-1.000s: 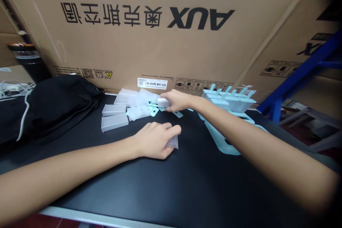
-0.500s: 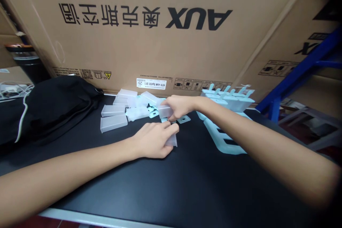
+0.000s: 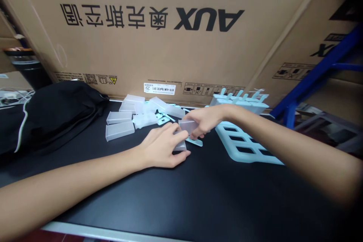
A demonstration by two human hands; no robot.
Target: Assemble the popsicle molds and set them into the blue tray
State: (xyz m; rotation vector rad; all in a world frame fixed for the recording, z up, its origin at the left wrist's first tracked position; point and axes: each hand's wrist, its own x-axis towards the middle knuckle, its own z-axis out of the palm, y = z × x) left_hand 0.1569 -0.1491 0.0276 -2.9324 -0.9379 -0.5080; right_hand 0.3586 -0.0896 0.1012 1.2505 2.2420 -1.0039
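Translucent mold (image 3: 187,126) points left, long axis sideways, gripped by right fingers (image 3: 200,131); left fingers (image 3: 180,136) hold another mold (image 3: 180,146).

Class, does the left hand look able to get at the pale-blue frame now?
Probably, at the near corner: black tabletop leads to the frame, while the right forearm crosses farther right. The left hand, however, holds a translucent mould.
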